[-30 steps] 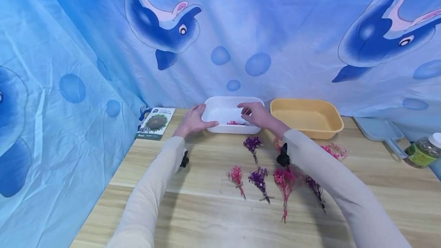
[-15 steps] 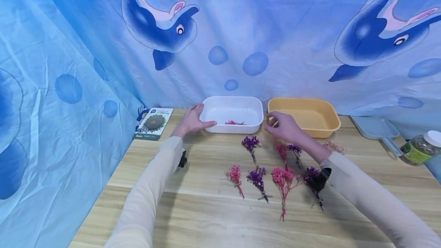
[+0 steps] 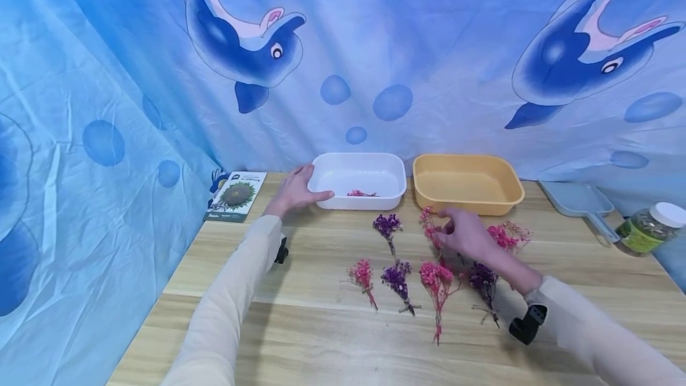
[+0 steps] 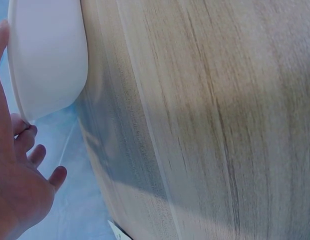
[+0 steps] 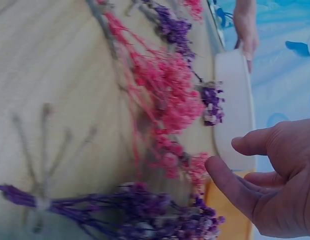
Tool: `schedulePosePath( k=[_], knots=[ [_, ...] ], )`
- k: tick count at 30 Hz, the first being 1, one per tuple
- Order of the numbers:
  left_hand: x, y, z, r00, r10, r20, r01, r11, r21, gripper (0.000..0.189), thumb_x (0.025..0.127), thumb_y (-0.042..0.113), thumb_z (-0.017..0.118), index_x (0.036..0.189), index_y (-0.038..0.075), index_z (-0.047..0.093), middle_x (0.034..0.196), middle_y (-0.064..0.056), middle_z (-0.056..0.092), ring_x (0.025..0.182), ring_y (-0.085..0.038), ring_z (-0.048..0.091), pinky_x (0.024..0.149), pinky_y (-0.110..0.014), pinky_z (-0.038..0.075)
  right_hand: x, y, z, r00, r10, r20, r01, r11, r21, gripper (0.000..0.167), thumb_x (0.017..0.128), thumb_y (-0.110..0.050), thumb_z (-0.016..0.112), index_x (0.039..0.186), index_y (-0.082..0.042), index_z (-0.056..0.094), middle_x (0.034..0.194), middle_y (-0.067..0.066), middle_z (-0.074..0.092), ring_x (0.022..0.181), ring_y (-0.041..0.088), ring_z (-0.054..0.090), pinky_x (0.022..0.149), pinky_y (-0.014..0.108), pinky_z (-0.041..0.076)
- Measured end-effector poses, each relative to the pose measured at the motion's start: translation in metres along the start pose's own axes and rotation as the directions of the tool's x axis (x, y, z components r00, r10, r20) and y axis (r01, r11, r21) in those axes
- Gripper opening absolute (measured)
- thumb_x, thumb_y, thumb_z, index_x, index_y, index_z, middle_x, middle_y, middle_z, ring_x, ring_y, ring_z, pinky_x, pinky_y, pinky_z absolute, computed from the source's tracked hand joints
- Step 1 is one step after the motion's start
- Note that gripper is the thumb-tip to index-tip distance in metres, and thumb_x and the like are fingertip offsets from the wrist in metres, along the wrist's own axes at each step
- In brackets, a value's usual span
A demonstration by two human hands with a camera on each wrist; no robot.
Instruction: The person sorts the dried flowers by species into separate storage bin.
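Observation:
My left hand [image 3: 298, 190] holds the left end of a white plastic basin [image 3: 393, 200], thumb along the front rim and fingers at the side. In the left wrist view, fingertips [image 4: 32, 130] bend at the rim of its corner. A small pink dried-flower sprig [image 3: 361, 193] lies inside the basin. My right hand [image 3: 467, 232] is over the table in front of the yellow basin [image 3: 466, 200], right by a pink dried-flower bunch [image 3: 427, 223]. Its thumb and index finger are apart with nothing between them in the right wrist view.
Tied bunches lie about the table, among them purple ones [image 3: 387, 226], [image 3: 396, 277], [image 3: 483, 279] and pink ones [image 3: 361, 273], [image 3: 436, 279], [image 3: 508, 236]. A sunflower-printed packet [image 3: 236, 196] lies left; a grey-blue dustpan [image 3: 576, 198] and a lidded jar [image 3: 647, 231] are at the right.
My right hand has left the white basin, passing right and then down towards the pink bunch in front of the yellow basin. My left hand stays on the white basin.

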State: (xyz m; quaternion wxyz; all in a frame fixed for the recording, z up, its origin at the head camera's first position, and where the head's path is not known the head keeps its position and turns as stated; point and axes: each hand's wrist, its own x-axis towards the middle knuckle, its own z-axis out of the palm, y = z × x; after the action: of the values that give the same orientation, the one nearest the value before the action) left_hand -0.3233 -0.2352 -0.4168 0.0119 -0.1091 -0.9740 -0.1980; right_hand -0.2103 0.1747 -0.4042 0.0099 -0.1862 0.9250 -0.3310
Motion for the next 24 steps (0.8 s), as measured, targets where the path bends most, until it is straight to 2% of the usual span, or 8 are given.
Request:
schedulePosePath(
  k=[4,11,19,24],
  knots=[
    [-0.001,0.001,-0.001,1.000,0.002,0.003,-0.002,1.000,0.010,0.110,0.082,0.071,0.064,0.157,0.001,0.024,0.162,-0.016,0.026,0.148,-0.039,0.018,0.118,-0.057,0.016,-0.003,0.003,0.008,0.999,0.043,0.011,-0.042,0.998,-0.041,0.056,0.085,-0.009,0.077,0.130,0.013,0.053,0.082,0.010,0.070,0.068,0.019,0.066,0.057,0.035,0.056],
    [-0.001,0.003,-0.002,1.000,0.005,-0.001,-0.005,1.000,0.003,0.109,0.082,0.069,0.066,0.157,0.001,0.026,0.162,-0.016,0.027,0.147,-0.039,0.019,0.117,-0.057,0.017,-0.002,0.004,0.018,0.998,0.059,0.016,-0.058,0.995,-0.076,0.067,0.082,-0.009,0.080,0.138,0.012,0.049,0.054,-0.001,0.052,0.043,0.011,0.045,0.038,0.026,0.039],
    [-0.001,0.002,-0.002,1.000,0.005,-0.006,-0.005,1.000,0.002,0.109,0.082,0.069,0.066,0.157,0.001,0.026,0.161,-0.016,0.027,0.147,-0.039,0.019,0.117,-0.058,0.017,0.001,0.006,0.025,0.995,0.094,0.016,-0.092,0.991,-0.096,0.071,0.080,-0.005,0.080,0.139,0.014,0.045,0.051,0.000,0.050,0.039,0.011,0.040,0.036,0.025,0.036],
    [-0.001,0.001,-0.001,1.000,0.003,0.002,-0.003,1.000,0.008,0.110,0.082,0.071,0.065,0.157,0.001,0.024,0.162,-0.016,0.025,0.148,-0.039,0.017,0.117,-0.058,0.016,0.004,0.006,0.030,0.994,0.107,0.024,-0.104,0.989,-0.106,0.074,0.078,-0.003,0.079,0.139,0.017,0.043,0.052,0.001,0.050,0.040,0.011,0.042,0.037,0.026,0.039]
  ],
)
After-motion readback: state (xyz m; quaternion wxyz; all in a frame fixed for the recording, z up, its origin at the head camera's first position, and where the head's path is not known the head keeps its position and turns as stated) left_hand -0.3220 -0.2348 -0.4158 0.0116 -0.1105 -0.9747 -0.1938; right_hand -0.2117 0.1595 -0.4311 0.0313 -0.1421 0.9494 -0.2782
